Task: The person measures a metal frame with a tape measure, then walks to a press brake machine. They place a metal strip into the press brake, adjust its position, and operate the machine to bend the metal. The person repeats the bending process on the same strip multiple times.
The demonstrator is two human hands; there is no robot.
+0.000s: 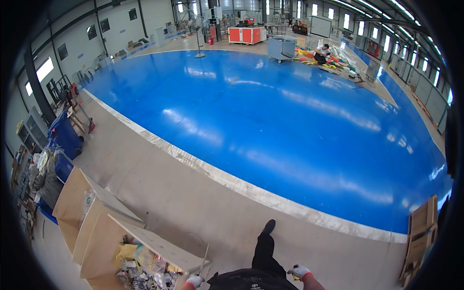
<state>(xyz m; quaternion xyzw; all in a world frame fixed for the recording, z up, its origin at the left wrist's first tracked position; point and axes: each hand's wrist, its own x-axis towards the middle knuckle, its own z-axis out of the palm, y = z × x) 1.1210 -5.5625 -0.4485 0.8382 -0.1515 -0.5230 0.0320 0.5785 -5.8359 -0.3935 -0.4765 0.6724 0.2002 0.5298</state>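
Note:
My left hand (195, 280), in a white glove with a red cuff, shows at the bottom edge. It is closed around a thin grey rod (205, 257) that points up beside an open plywood box (101, 241). My right hand (300, 272), gloved the same way, is curled into a fist with a bit of something small and yellow (293, 277) showing at its side. Between the hands my dark-trousered leg and black shoe (267, 227) step forward on the grey concrete floor (193, 193).
Plywood boxes hold paper and plastic scraps (140, 270) at lower left. Blue bins (65, 135) and clutter line the left wall. A wide glossy blue floor (270, 111) lies ahead. Stacked wooden boards (420, 232) stand at right. Far off, a person (321, 53) sits by a grey cart (281, 48).

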